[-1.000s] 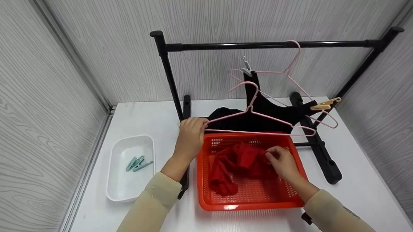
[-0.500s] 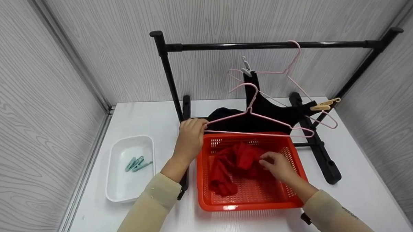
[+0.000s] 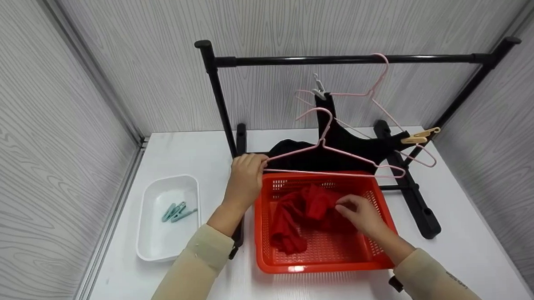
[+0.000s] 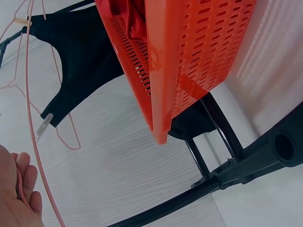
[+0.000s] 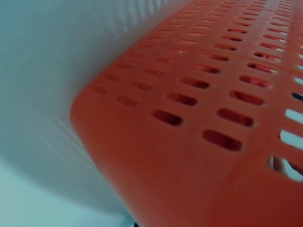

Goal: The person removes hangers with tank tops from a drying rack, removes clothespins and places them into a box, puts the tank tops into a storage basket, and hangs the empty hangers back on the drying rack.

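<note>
My left hand grips one end of a pink wire hanger, holding it above the back of the red basket. In the left wrist view, curled fingers wrap the pink wire. A crumpled red garment lies inside the red plastic basket. My right hand is over the basket's right part, thumb and forefinger pinching the garment at its right side. The basket's perforated wall hides most of that hand in the right wrist view.
Behind the basket stands a black clothes rack. From its rail hangs another pink hanger, bearing a black garment fixed by a grey peg and a yellow peg. At left, a white tray holds several green pegs.
My right hand has shifted slightly left within the basket, drawing the red garment's right edge along a little. The left hand and its hanger have hardly moved.
</note>
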`<state>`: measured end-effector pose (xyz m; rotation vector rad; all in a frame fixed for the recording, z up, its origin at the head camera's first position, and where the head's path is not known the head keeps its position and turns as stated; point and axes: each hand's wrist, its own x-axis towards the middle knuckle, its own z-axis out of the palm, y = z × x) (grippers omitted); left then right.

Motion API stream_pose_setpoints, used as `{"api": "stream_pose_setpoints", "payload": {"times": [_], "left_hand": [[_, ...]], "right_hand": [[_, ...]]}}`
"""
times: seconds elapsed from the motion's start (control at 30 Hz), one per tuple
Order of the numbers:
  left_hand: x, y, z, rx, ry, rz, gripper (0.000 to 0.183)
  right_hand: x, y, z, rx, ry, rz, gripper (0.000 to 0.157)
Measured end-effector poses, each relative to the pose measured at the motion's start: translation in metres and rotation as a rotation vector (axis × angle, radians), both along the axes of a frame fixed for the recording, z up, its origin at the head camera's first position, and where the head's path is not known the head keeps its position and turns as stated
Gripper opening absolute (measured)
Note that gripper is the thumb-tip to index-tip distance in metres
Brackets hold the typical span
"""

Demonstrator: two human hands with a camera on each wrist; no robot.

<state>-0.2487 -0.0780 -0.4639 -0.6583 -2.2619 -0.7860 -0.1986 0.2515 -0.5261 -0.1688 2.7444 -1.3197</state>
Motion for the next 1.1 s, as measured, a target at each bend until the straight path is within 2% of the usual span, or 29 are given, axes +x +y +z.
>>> {"api": "stream_pose_setpoints", "payload": {"times": [0.43, 0.83, 1.1], "left_hand": [[-0.001, 0.001, -0.001, 0.02, 0.02, -0.016, 0.006], [0.0, -0.001, -0.002, 0.005, 0.019, -0.003, 0.006], [0.0, -0.003, -0.003, -0.001, 0.017, -0.006, 0.007]], "right_hand": [[0.003, 0.014, 0.032, -0.029, 0.114, -0.051, 0.02], [0.012, 0.019, 0.068, -0.099, 0.287, -0.057, 0.016], [0.014, 0.024, 0.089, -0.064, 0.438, -0.079, 0.015]]}}
